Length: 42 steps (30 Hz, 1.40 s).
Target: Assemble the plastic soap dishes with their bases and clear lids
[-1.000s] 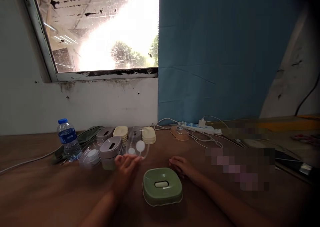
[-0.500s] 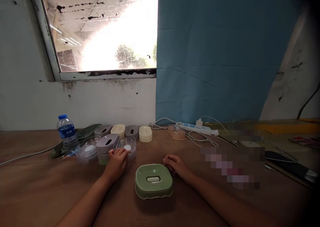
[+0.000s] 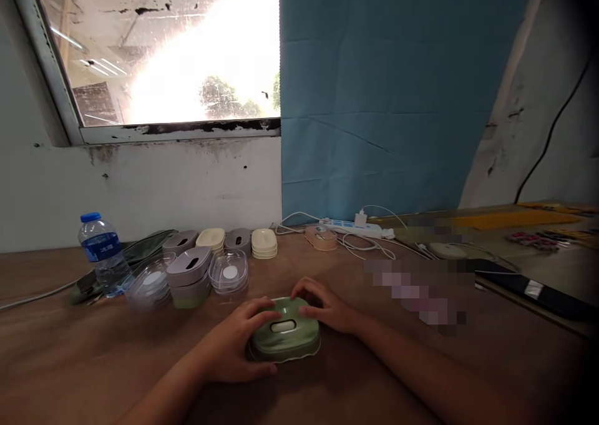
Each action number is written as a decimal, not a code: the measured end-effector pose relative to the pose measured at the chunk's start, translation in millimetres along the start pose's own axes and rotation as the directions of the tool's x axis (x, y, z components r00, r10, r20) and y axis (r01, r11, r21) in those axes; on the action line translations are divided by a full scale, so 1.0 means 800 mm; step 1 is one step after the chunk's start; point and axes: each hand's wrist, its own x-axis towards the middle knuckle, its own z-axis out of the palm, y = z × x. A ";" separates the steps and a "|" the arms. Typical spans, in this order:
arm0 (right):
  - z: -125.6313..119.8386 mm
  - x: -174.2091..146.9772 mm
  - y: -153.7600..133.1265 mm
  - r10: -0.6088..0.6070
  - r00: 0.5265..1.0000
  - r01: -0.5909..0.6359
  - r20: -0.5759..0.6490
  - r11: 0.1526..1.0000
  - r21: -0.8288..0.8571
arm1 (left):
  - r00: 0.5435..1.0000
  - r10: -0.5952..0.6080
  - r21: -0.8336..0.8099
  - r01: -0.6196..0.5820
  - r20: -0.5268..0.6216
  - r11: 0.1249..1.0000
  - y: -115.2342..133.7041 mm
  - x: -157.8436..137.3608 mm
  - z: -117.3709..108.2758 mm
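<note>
The green box (image 3: pixel 284 339), with its oval slot facing up, sits on the brown table (image 3: pixel 355 378) between the person's two hands. The left hand (image 3: pixel 234 344) grasps the box from its left side, the fingers laid over the top and the thumb stretched along its near edge. The right hand (image 3: pixel 330 309) touches the box at its far right corner, thumb on top and fingers bent over the rim; how firmly it grips I cannot tell. Beyond the box and a little to its left is a clear tub (image 3: pixel 229 274) with a white round spot inside. Farther left of the box come a lilac box (image 3: pixel 189 269) with a dark slot and a green lower part, then more clear tubs (image 3: pixel 152 281), and, well apart from it, a water bottle (image 3: pixel 105 256) with a blue cap. Almost straight beyond the box stands a stack of cream lids (image 3: pixel 264 244). Beyond it to the right are a peach-coloured box (image 3: pixel 322 240), a white power strip (image 3: pixel 349 228) and a loose white cable (image 3: pixel 374 256).
</note>
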 end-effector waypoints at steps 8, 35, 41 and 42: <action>0.002 -0.010 -0.015 -0.114 0.952 0.191 0.284 0.947 -0.259 | 0.984 -0.098 -0.049 0.092 -0.146 0.995 -0.013 0.003 0.008; -0.002 -0.004 -0.003 -0.277 0.940 0.310 0.198 0.937 -0.160 | 0.967 0.084 -0.219 -0.138 -0.240 0.966 -0.023 -0.002 -0.001; -0.007 0.000 0.004 -0.099 0.995 0.099 -0.002 0.995 -0.004 | 0.906 -0.014 -0.329 -0.139 -0.422 0.934 -0.031 -0.003 0.004; -0.007 0.001 0.008 -0.039 0.997 0.043 -0.063 0.997 0.069 | 0.889 -0.046 -0.336 -0.123 -0.455 0.934 -0.033 -0.003 0.004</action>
